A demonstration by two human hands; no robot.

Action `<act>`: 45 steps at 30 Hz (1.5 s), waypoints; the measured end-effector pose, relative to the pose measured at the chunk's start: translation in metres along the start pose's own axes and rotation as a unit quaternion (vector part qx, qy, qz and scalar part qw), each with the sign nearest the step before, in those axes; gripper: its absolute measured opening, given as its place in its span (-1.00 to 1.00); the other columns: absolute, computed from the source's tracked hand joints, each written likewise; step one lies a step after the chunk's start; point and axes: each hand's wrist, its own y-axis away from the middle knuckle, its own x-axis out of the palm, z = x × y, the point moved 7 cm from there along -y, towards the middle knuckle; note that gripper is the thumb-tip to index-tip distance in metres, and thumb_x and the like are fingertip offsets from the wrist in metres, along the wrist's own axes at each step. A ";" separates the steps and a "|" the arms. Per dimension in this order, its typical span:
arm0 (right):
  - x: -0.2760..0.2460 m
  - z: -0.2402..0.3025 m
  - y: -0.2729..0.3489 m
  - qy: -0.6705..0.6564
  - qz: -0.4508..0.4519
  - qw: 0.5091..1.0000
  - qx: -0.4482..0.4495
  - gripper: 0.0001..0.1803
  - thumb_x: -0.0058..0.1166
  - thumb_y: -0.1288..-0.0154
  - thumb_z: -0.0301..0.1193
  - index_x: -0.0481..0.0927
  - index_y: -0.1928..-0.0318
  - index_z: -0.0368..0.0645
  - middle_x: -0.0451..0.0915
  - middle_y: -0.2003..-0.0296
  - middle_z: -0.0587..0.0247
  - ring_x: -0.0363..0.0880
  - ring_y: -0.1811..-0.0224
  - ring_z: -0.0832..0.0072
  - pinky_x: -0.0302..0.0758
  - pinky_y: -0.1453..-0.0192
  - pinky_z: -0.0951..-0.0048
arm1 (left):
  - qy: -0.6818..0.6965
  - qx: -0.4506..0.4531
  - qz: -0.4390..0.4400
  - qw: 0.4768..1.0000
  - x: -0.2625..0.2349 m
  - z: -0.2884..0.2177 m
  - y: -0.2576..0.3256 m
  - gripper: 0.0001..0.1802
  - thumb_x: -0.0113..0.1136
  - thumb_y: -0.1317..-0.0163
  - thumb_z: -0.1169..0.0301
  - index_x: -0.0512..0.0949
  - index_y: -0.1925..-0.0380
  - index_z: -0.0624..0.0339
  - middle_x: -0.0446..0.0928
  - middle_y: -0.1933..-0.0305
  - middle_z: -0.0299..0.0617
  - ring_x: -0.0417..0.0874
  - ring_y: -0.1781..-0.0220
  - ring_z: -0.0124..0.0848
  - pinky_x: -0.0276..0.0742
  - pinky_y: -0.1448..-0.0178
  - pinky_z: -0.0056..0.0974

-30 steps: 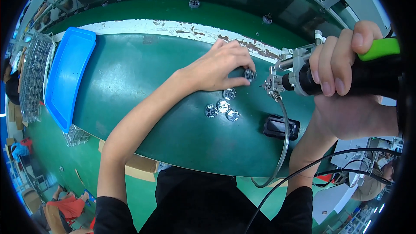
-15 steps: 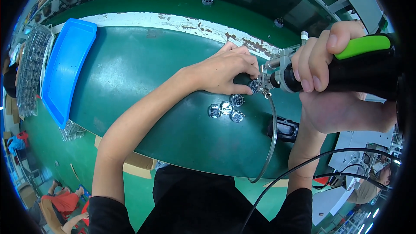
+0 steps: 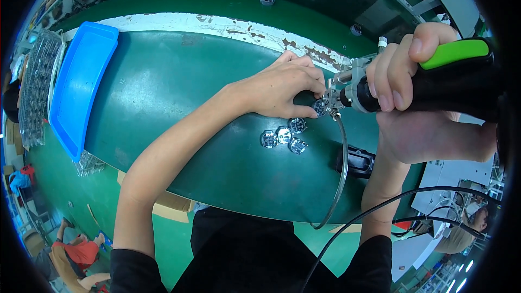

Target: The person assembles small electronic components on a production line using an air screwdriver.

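The left hand [image 3: 282, 89] rests on the green desk [image 3: 179, 92], its fingers [image 3: 304, 113] pinched shut around a small round metal part [image 3: 320, 107] near the far edge. The right hand [image 3: 401, 76] is wrapped tight around a black power tool with a green grip [image 3: 450, 73]; the tool's metal tip [image 3: 335, 99] touches that part. Just beside the left hand, toward the person, four more round metal parts [image 3: 283, 135] lie clustered on the desk. A thin clear hose [image 3: 342, 173] loops down from the tool tip across the desk's near edge. A small black device [image 3: 355, 161] lies under the right wrist. A blue tray [image 3: 81, 84] sits well apart at the left end, with a clear gridded tray [image 3: 35, 81] beyond it.
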 end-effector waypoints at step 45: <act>0.005 -0.019 -0.003 0.082 -0.177 0.971 0.138 0.31 -0.56 0.14 0.88 0.47 0.33 -0.30 0.34 0.72 0.32 0.32 0.77 0.53 0.27 0.66 0.57 | -0.027 -0.004 -0.030 0.999 -0.010 -0.006 0.002 -0.66 0.49 -0.15 0.21 0.68 0.22 0.23 0.59 0.04 -0.22 0.47 -0.14 -0.24 0.24 -0.30 -0.08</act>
